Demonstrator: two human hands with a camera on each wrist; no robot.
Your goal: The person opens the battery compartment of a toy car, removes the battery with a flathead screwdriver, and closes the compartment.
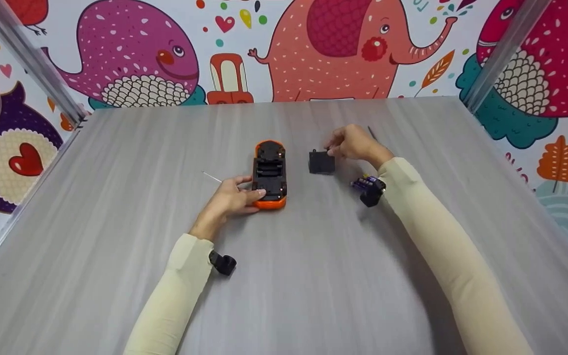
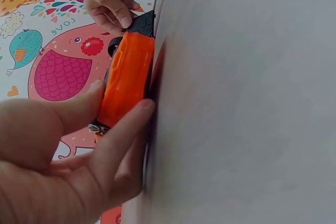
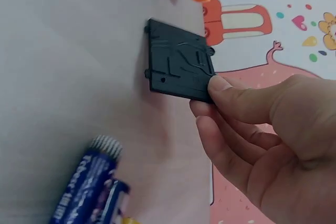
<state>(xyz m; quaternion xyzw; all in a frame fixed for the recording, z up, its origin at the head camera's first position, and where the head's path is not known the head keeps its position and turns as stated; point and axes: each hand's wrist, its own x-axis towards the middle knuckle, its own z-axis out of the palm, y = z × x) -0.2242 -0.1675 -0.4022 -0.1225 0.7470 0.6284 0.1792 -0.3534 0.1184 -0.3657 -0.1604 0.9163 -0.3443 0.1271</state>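
Observation:
An orange toy car (image 1: 270, 202) lies wheels up on the table, its black underside facing me and its battery compartment uncovered. My left hand (image 1: 234, 196) grips its near end, thumb over the underside and fingers along the side; the left wrist view shows the orange body (image 2: 128, 77) between thumb and fingers. To the right of the car, my right hand (image 1: 352, 143) pinches a black battery cover (image 1: 322, 162) by one edge. Small tabs and a screw hole show on the cover (image 3: 178, 61) in the right wrist view, where it is tilted above the table.
Several blue batteries (image 1: 365, 181) lie beside my right wrist, partly hidden by the wrist camera (image 1: 372, 193). A thin metal rod (image 1: 211, 176) sticks out past my left hand. Another thin dark stick (image 1: 372, 132) lies beyond the right hand. A patterned wall (image 1: 234, 44) borders the table.

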